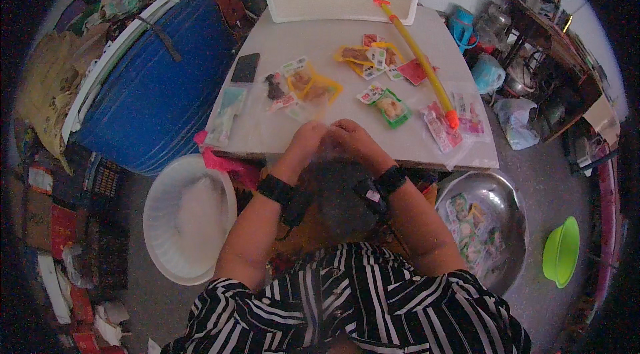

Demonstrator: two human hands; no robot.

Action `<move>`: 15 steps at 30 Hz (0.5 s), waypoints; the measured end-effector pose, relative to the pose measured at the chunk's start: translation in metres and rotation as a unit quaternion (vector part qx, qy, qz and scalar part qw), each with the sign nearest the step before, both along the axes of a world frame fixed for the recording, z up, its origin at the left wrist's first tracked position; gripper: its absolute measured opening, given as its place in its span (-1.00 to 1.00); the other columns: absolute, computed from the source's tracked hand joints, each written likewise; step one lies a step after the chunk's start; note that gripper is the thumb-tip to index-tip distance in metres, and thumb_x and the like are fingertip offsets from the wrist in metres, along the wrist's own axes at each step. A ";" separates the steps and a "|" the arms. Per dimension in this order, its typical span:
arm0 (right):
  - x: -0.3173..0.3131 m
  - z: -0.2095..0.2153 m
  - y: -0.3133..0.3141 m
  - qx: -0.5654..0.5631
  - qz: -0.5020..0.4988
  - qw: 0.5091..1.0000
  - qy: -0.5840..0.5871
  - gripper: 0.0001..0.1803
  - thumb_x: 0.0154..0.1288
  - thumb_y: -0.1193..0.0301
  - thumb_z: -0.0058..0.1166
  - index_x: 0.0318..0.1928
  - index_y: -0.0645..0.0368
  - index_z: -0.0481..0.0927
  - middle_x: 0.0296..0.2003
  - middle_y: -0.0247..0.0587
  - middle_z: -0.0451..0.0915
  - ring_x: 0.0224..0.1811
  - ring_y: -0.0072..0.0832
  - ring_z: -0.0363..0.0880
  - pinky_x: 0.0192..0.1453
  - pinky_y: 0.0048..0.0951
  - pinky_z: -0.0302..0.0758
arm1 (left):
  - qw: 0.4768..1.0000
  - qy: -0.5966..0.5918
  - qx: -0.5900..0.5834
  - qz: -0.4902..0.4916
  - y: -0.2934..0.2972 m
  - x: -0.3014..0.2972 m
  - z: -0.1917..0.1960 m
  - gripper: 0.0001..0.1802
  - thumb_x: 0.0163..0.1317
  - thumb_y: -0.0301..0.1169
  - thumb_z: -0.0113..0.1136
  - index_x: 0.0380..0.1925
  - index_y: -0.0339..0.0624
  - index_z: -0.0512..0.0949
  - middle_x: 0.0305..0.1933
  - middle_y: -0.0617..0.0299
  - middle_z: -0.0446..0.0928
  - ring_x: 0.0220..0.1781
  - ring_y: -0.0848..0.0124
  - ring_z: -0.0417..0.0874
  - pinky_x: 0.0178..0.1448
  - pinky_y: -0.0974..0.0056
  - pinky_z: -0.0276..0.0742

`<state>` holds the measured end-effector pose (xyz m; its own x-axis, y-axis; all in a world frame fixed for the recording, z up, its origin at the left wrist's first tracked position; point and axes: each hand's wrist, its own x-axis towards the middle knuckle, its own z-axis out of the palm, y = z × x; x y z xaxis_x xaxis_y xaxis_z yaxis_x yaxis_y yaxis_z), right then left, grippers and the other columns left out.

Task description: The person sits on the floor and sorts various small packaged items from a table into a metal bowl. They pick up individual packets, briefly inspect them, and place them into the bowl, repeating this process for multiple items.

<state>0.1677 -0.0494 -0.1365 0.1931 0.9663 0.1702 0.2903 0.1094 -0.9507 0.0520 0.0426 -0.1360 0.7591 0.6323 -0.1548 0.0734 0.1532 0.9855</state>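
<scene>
in the head view, the left hand (308, 143) and the right hand (355, 139) meet just above the near edge of a pale, flat-topped table (293, 37). both are curled inward, with fingers bent and fingertips close together. a hazy, see-through film (337, 184) shows beneath them, but it is too blurred to tell whether either hand has hold of it. each wrist wears a black band.

just beyond the left hand lie small yellow-edged plastic food packets (317, 89), some with white labels, beside a small dark packet (274, 86). beyond the right hand lies a green-edged plastic packet with pale contents (392, 109), and farther back sits a cluster of yellow and white packets (363, 55). to the right, a long yellow tube with orange ends (420, 61) slants across the table, its near end by red-and-white flat packets (441, 131). a black phone (246, 67) lies near the left edge, and a white foam box (340, 13) stands at the far end.

below the table, a round white plastic tub (155, 217) is at left; at right, a shiny steel bowl (515, 221) holds more packets (470, 231).
</scene>
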 end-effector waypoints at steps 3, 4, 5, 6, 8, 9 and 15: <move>-0.006 0.023 -0.006 -0.061 0.016 0.994 0.094 -0.80 0.07 0.33 -0.14 -0.38 0.22 0.36 -0.49 -0.36 0.40 -0.47 -0.63 0.35 -0.40 -0.63 0.35 | 1.000 -0.003 0.013 0.000 -0.004 0.000 0.001 -0.86 0.00 -0.39 -0.11 -0.51 -0.22 0.38 -0.53 0.30 0.37 -0.51 0.53 0.35 -0.46 0.45 0.28; -0.008 0.028 -0.006 -0.109 0.019 0.979 0.172 -0.79 0.08 0.32 -0.15 -0.39 0.22 0.35 -0.50 -0.36 0.40 -0.48 -0.64 0.35 -0.42 -0.63 0.35 | 1.000 -0.005 0.019 -0.001 -0.005 0.001 0.002 -0.85 -0.02 -0.38 -0.12 -0.54 -0.22 0.39 -0.56 0.29 0.36 -0.56 0.53 0.34 -0.52 0.44 0.27; -0.005 0.021 -0.004 -0.042 0.019 0.995 0.091 -0.80 0.08 0.32 -0.14 -0.40 0.22 0.35 -0.51 -0.35 0.40 -0.49 -0.64 0.35 -0.44 -0.64 0.35 | 1.000 0.003 0.031 0.002 -0.007 0.001 0.004 -0.85 -0.03 -0.39 -0.11 -0.53 -0.24 0.39 -0.54 0.27 0.37 -0.54 0.52 0.36 -0.50 0.43 0.29; -0.002 0.009 -0.001 0.023 0.017 1.000 0.009 -0.80 0.08 0.32 -0.13 -0.40 0.21 0.35 -0.52 -0.35 0.39 -0.50 -0.64 0.35 -0.46 -0.64 0.35 | 0.999 0.012 0.043 0.003 -0.008 0.003 0.004 -0.85 -0.04 -0.40 -0.10 -0.52 -0.26 0.39 -0.53 0.26 0.39 -0.52 0.51 0.37 -0.48 0.42 0.30; 0.002 -0.005 0.005 0.104 0.016 0.990 -0.095 -0.81 0.07 0.32 -0.12 -0.42 0.21 0.35 -0.53 -0.34 0.39 -0.52 -0.63 0.36 -0.49 -0.64 0.35 | 0.997 0.024 0.069 0.006 -0.006 0.004 0.000 -0.83 -0.06 -0.41 -0.09 -0.50 -0.30 0.39 -0.50 0.23 0.40 -0.49 0.49 0.39 -0.44 0.40 0.33; 0.003 -0.008 0.008 0.121 0.017 0.986 -0.115 -0.81 0.07 0.32 -0.12 -0.42 0.21 0.35 -0.54 -0.34 0.39 -0.53 -0.63 0.36 -0.51 -0.64 0.35 | 0.996 0.028 0.085 0.008 -0.001 0.004 -0.007 -0.82 -0.07 -0.41 -0.08 -0.49 -0.31 0.38 -0.49 0.21 0.41 -0.48 0.48 0.40 -0.43 0.39 0.34; 0.008 -0.025 0.016 0.148 -0.010 0.977 -0.150 -0.84 0.06 0.35 -0.12 -0.45 0.19 0.35 -0.58 -0.33 0.38 -0.56 -0.60 0.37 -0.56 -0.63 0.35 | 0.992 0.039 0.120 0.002 -0.001 0.004 -0.010 -0.79 -0.09 -0.40 -0.05 -0.47 -0.34 0.39 -0.51 0.20 0.42 -0.46 0.47 0.42 -0.42 0.38 0.34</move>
<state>0.1756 -0.0334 -0.1613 0.1109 0.8621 0.4945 0.5555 0.3588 -0.7502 0.0559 0.0415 -0.1461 0.7481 0.6611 -0.0577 0.1507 -0.0845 0.9850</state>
